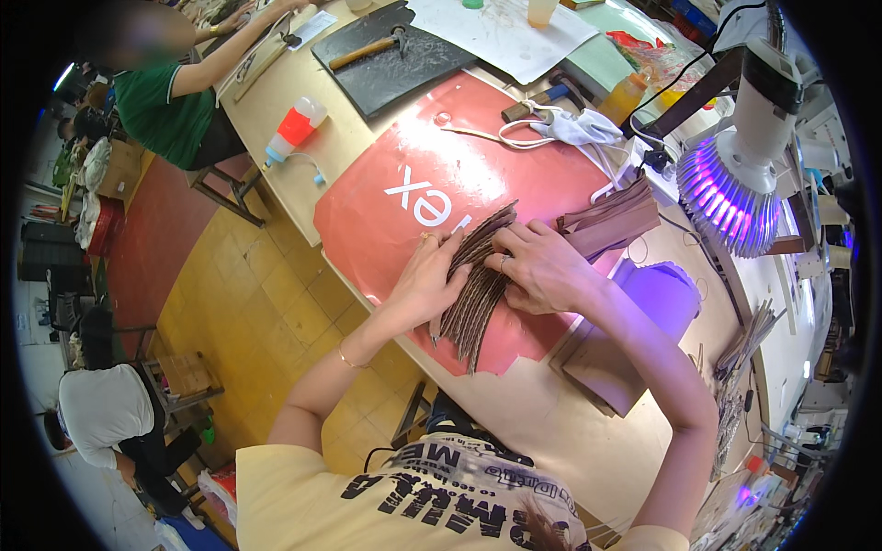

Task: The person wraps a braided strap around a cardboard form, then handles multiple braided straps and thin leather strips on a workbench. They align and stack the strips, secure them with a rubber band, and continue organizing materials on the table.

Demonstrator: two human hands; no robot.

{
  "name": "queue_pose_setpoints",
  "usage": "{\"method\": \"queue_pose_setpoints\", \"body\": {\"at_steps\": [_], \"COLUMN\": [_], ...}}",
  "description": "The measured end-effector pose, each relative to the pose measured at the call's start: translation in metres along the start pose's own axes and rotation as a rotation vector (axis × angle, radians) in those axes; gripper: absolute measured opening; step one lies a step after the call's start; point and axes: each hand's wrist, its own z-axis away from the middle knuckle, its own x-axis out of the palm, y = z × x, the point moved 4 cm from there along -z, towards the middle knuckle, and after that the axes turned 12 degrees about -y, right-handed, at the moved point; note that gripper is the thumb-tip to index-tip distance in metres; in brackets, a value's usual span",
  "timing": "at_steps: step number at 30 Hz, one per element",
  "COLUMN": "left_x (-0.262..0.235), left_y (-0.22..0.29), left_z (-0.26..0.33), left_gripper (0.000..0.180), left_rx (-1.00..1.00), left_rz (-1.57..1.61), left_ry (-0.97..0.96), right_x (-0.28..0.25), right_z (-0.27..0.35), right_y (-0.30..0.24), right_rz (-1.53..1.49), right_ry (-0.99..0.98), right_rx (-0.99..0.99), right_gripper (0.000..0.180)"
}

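A fanned bundle of thin brown strips (473, 317), perhaps leather, stands over a glossy red sheet on the table. My left hand (430, 280) is closed on the bundle's left side, its thumb and fingers pressed against the strips. From the right, my right hand (542, 266) grips the same bundle with bent fingers; the fingertips are partly hidden. Just beyond the right hand lies a second stack of wider brown strips (611, 220). The red sheet (377, 197) carries white lettering and reaches under both hands.
A lamp (735, 174) glowing purple stands at the right, near a curved brown piece (629, 340). A hammer (367, 48) rests on a black board (395, 78). A red-and-white bottle (296, 127) lies at the left. Another person (170, 110) works at the far left.
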Motion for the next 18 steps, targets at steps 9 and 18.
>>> {"method": "queue_pose_setpoints", "body": {"at_steps": [9,18], "left_x": [0.010,0.004], "left_y": [0.006,0.004], "left_z": [0.002,0.001], "left_gripper": [0.053,0.057], "left_rx": [-0.022,-0.037], "left_rz": [-0.064,-0.027], "left_ry": [0.101,0.043], "right_x": [0.008,0.019], "right_z": [-0.008,-0.014], "right_y": [-0.010,-0.014], "right_rz": [0.197,0.227], "right_ry": [0.127,0.120], "right_rx": [-0.007,0.051], "right_gripper": [0.031,0.017]}}
